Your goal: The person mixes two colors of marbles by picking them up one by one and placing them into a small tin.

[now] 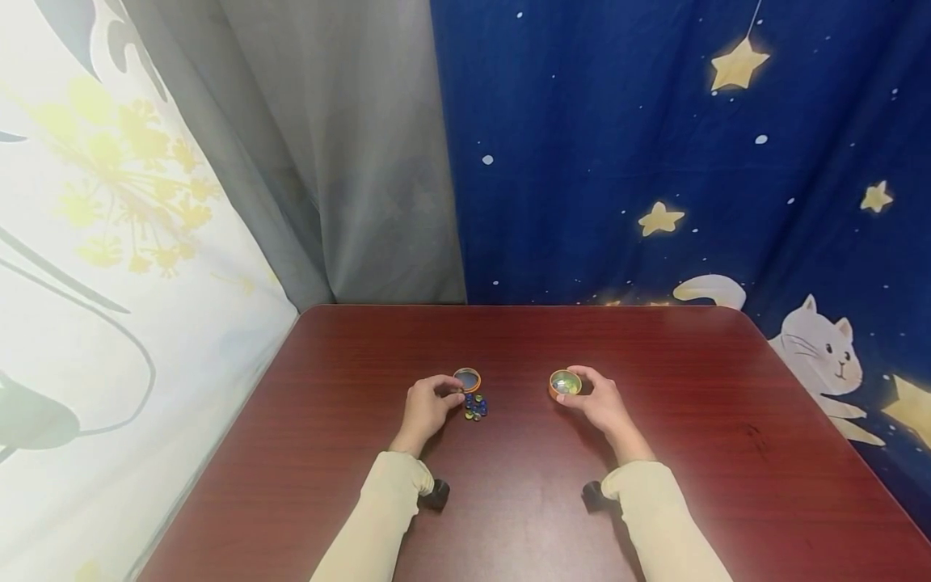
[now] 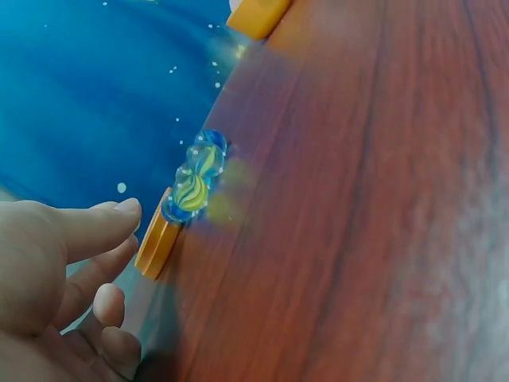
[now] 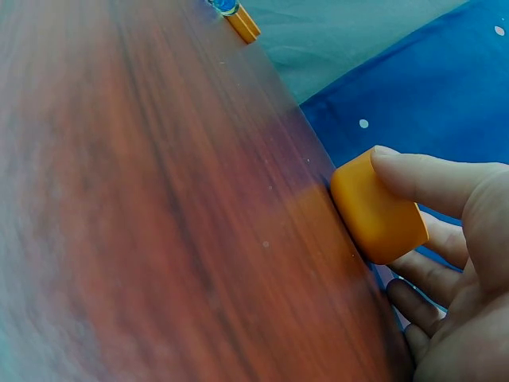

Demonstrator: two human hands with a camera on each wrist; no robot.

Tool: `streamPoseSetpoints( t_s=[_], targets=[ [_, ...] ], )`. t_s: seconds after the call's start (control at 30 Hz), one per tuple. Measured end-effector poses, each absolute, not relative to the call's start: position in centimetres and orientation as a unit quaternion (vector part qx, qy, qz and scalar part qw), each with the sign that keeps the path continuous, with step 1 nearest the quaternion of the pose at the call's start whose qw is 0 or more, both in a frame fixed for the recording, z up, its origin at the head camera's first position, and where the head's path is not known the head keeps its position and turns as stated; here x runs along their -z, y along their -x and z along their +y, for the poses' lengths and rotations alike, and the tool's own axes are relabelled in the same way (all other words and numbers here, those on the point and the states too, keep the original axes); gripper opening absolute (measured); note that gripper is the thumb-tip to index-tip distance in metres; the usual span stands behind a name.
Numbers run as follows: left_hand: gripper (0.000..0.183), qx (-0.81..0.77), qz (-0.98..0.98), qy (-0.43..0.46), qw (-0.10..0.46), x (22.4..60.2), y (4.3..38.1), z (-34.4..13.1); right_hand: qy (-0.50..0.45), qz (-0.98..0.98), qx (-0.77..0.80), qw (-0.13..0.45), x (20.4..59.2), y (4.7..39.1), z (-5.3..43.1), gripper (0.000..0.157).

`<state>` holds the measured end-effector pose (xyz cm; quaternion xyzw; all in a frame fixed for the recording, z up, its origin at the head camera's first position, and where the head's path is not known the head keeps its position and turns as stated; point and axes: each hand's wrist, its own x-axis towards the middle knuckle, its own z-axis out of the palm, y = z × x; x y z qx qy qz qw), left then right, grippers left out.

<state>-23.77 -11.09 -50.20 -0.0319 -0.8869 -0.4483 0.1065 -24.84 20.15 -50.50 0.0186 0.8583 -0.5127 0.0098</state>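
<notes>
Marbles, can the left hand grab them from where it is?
Probably yes. The left hand is right beside the marbles, seems to hold nothing, and nothing appears to block the way.

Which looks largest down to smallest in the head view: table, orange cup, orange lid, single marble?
1. Table
2. Orange cup
3. Orange lid, only somewhat smaller than the cup
4. Single marble

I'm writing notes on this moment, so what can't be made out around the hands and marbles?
Exact number of marbles: too small in the head view, overlapping in the left wrist view.
Inside of the orange cup: hidden by its own wall in the right wrist view.
Rest of the shallow orange dish: cut off by the top edge in the right wrist view.
</notes>
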Motion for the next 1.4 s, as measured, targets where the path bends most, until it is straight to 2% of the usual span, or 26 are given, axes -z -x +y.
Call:
streamPoseSetpoints(
  t_s=[0.43, 0.73, 1.03, 1.27, 1.4],
  targets=[
    [0.014, 0.49, -0.864, 0.048, 0.105, 49.5, 24.1, -9.7, -0.019, 0.857, 0.515, 0.008, 50.4, 24.8, 20.1, 0.061],
    [0.015, 0.546, -0.832, 0.047, 0.088, 48.8, 24.0, -7.3, -0.018, 0.858, 0.513, 0.009, 50.5, 24.8, 20.1, 0.062],
    [0.017, 0.54, -0.834, 0.05, 0.1, 49.0, 24.4, -4.8, -0.004, 0.846, 0.533, -0.003, 50.4, 24.8, 20.1, 0.059],
    [0.017, 0.56, -0.824, 0.056, 0.066, 48.9, 24.4, -2.7, -0.007, 0.848, 0.531, 0.0, 50.5, 24.8, 20.2, 0.06],
    [0.017, 0.56, -0.824, 0.055, 0.064, 48.8, 24.5, -1.5, -0.007, 0.85, 0.527, 0.005, 50.5, 24.9, 20.2, 0.062]
  ],
)
